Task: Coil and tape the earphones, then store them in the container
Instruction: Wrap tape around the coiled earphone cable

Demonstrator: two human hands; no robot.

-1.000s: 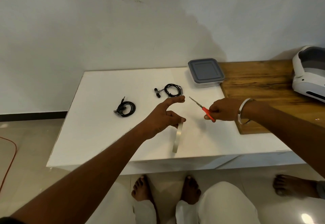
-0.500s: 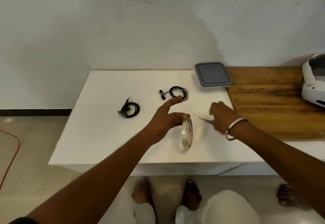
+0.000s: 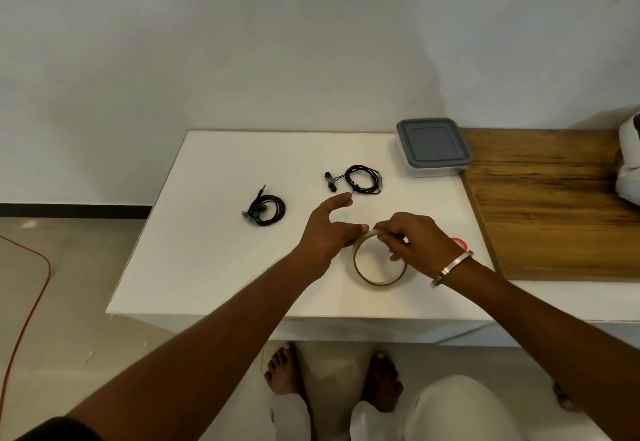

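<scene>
Two coiled black earphones lie on the white table [image 3: 207,260]: one earphone coil [image 3: 265,210] at the left, another earphone coil [image 3: 360,180] farther back with its buds to the left. A clear tape roll [image 3: 377,279] stands above the table in front of me. My left hand [image 3: 329,233] holds its left top edge between thumb and fingers, index finger pointing out. My right hand [image 3: 412,241] pinches the roll's top rim. The clear container [image 3: 433,146] with a grey lid sits shut at the back.
Red-handled scissors [image 3: 460,242] lie on the table behind my right wrist, mostly hidden. A wooden board [image 3: 554,205] covers the right side, with a white device [image 3: 628,163] at its far right edge. A red cable [image 3: 31,288] runs over the floor at the left.
My right hand put the scissors down on the table and moved left onto the tape roll. The roll has turned from edge-on to face me, still held by my left hand.
</scene>
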